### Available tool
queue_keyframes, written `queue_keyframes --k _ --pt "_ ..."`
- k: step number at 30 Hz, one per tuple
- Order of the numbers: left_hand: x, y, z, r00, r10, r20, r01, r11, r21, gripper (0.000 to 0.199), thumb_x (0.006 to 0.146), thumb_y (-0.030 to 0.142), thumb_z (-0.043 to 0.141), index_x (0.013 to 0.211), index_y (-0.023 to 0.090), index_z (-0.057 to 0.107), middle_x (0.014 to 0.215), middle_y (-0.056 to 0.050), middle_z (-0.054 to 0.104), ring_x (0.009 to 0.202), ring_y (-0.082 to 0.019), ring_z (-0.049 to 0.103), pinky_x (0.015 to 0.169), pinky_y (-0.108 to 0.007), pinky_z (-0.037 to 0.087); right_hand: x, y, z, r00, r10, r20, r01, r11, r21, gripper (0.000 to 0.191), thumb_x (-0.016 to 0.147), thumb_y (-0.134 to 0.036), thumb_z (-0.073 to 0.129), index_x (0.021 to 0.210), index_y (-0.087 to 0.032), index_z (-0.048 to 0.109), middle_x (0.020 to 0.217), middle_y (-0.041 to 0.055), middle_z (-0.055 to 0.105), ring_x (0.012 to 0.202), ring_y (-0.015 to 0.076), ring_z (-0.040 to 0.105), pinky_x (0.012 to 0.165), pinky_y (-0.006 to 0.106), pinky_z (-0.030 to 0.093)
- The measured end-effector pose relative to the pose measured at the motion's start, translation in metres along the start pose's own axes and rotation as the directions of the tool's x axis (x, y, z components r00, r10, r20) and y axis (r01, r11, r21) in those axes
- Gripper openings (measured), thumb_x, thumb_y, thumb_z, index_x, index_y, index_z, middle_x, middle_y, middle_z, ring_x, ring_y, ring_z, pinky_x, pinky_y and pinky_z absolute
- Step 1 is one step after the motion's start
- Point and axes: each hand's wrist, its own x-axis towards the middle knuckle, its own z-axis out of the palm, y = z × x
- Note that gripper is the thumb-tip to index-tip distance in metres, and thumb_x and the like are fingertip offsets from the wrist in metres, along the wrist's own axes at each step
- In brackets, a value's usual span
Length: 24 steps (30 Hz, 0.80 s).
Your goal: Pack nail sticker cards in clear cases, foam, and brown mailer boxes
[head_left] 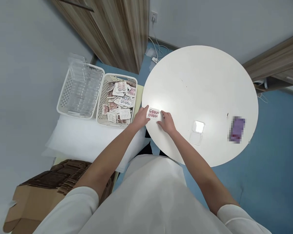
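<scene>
A small white card (153, 113) with two rows of shiny pink oval pieces, like press-on nails, is at the left side of the round white table (200, 74). My left hand (141, 118) grips the card's left end, thumb at the lower corner and a finger at the upper one. Close by the right end is my right hand (167, 123), its thumb and forefinger apart; whether they touch the card is hard to tell. Further right on the tabletop lies an open clear plastic case (197, 132), its two halves spread.
To the left, one white basket (100, 110) holds many similar cards, and another basket (61, 103) holds stacked clear cases. White sheeting (75, 138) and a cardboard box (34, 204) are nearer me. A blurred purple item (237, 129) lies at the table's right.
</scene>
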Motion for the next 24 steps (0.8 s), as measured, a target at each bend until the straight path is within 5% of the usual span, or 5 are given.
queue_keyframes --k 9,24 --pt "0.008 -0.004 0.004 0.999 0.036 0.023 -0.035 0.999 -0.038 0.058 0.073 0.020 0.058 0.127 0.021 0.036 0.106 -0.007 0.045 0.087 -0.019 0.054 0.074 -0.029 0.043 0.016 -0.015 0.019 0.990 0.101 -0.102 -0.117 0.980 -0.161 0.058 0.069 -0.025 0.060 0.124 -0.024 0.038 0.108 0.0073 0.046 0.101 0.0231 0.046 0.082 0.038 0.041" --pt "-0.007 0.000 0.017 0.984 0.153 -0.087 -0.158 0.986 -0.054 0.064 0.070 0.014 0.057 0.130 0.014 0.031 0.103 -0.009 0.048 0.087 -0.020 0.052 0.074 -0.031 0.044 0.001 -0.006 0.019 0.996 0.013 -0.089 -0.009 0.999 0.040 0.062 0.071 -0.016 0.053 0.129 -0.022 0.032 0.110 0.0080 0.047 0.101 0.0232 0.045 0.088 0.042 0.039"
